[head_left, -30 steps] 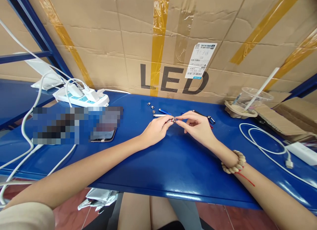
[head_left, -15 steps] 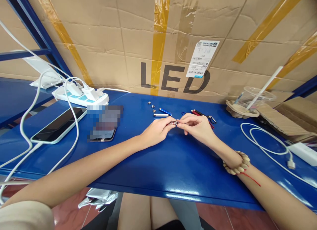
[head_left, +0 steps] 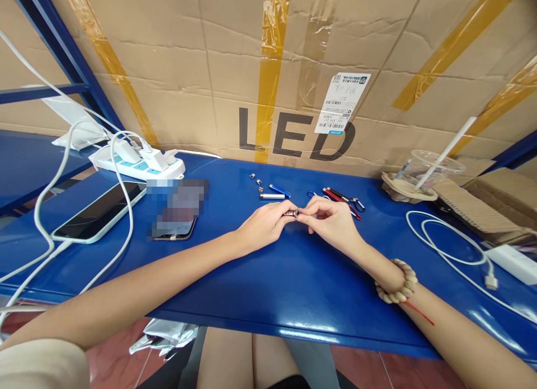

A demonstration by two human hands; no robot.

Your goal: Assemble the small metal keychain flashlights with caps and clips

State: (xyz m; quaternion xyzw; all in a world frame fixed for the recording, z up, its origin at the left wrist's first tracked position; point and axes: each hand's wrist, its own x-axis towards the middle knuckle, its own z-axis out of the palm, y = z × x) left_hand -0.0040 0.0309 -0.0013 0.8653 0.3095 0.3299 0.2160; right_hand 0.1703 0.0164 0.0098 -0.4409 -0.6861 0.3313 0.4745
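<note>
A hand could pass over the bare blue tabletop [head_left: 302, 288] between the forearms, from its front edge up to the left hand [head_left: 264, 224] and right hand [head_left: 331, 221], which close off the middle around a small metal cylinder [head_left: 291, 213]. Beyond them lie a silver tube [head_left: 272, 196] and a blue tube [head_left: 279, 190], with the cardboard box [head_left: 172, 65] walling off the back. White cables [head_left: 131, 218] obstruct the left side; a USB cable [head_left: 490, 281] obstructs the right.

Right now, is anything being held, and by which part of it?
Yes, a small cylindrical piece. The left hand pinches its body; the right hand is at its exposed end, though whether it grips there is unclear.
</note>
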